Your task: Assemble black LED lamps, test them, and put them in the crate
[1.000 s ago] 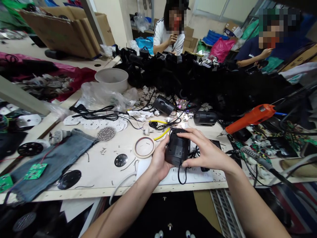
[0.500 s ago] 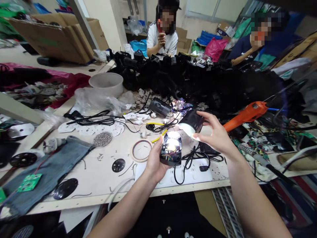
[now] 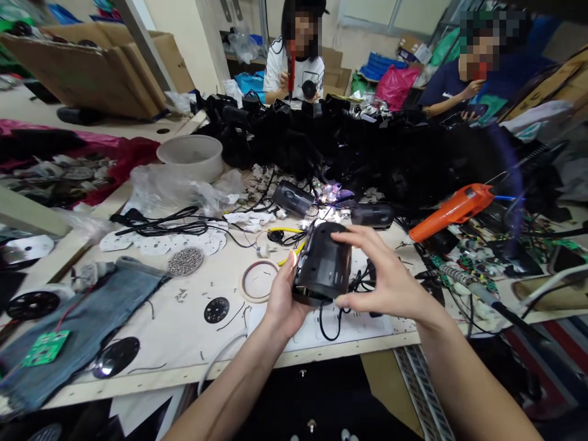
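Observation:
In front of my body, my left hand (image 3: 283,297) is closed around the left side of a black electronic device half (image 3: 301,295), now mostly covered. My right hand (image 3: 386,269) grips a curved black shell (image 3: 328,260) between thumb and fingers. The shell lies over the device half, with a dark gap showing along the lower edge; I cannot tell whether it is seated. A black cable (image 3: 327,334) loops down below. Under my hands a white power strip (image 3: 358,327) lies along the table edge, and a tape roll (image 3: 242,282) is left of my left hand.
An orange electric screwdriver (image 3: 452,211) is at right, near a soldering iron (image 3: 505,309). A dish of screws (image 3: 184,262), a perforated black disc (image 3: 217,310) and denim cloth (image 3: 114,300) are at left. Black housings (image 3: 367,147) pile up behind; two people sit beyond.
My right hand has brought the black shell left and down over the lit device half, hiding its light. One person across the table has lowered a red tool toward a round black part.

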`<state>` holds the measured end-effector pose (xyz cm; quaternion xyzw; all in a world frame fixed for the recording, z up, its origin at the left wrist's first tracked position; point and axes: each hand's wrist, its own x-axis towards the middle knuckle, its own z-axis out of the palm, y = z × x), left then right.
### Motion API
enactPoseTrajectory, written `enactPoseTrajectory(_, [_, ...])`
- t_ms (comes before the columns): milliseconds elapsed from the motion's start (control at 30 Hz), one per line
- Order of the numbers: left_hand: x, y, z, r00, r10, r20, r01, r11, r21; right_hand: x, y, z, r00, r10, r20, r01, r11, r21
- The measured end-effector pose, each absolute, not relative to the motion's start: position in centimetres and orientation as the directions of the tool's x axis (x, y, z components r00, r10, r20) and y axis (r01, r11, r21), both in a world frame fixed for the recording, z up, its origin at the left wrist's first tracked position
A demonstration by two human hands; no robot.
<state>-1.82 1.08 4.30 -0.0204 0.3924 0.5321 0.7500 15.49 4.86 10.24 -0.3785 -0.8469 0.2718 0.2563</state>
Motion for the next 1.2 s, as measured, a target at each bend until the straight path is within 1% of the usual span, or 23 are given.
enactPoseTrajectory(67, [-1.8,1.1,4.4,0.115,0.779,-0.616,-0.816,0.428,0.389,15.1,4.4,10.1,-0.618,0.764,0.185,0.499,0.564,-0.658])
enactPoseTrajectory(200, [-1.7,1.1,4.5,0.13,0.786,-0.604,-0.799,0.444,0.406,15.1,4.5,8.9,-0.608,0.781,0.14,0.527,0.529,-0.665])
enactPoseTrajectory(600, [-1.4,1.4,3.8,0.122,0.766,-0.631,-0.791,0.459,0.405,15.7,5.0,7.5,-0.621,0.767,0.161,0.558,0.577,-0.596])
enactPoseTrajectory(833, [-1.2,1.4,4.0,0.123,0.757,-0.641,-0.814,0.447,0.372,15.6,4.9,7.3,-0.618,0.769,0.162,0.57,0.581,-0.582])
enactPoseTrajectory(1200, [-1.1,1.1,4.2,0.125,0.762,-0.636,-0.809,0.449,0.379,15.6,4.6,7.3,-0.61,0.78,0.138,0.588,0.562,-0.581])
